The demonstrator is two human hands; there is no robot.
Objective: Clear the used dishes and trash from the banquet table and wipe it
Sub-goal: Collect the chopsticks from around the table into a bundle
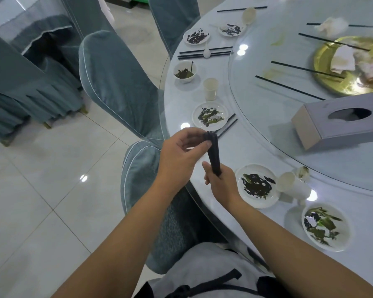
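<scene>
Your right hand (221,182) grips the chopstick bundle (213,154) at its base, nearly upright, while your left hand's (181,151) fingers (206,144) pinch its top.

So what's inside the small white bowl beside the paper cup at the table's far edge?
The small white bowl holds dark green leafy leftovers, with a dark thin stick-like piece poking up from them. The bowl's bottom is covered by the food, so anything beneath it cannot be seen.

Five plates (256,186) of scraps sit on the worktop (256,147). One bowl (184,72), three paper cups (210,88). One tissue box (340,122), one gold platter (332,82).
</scene>
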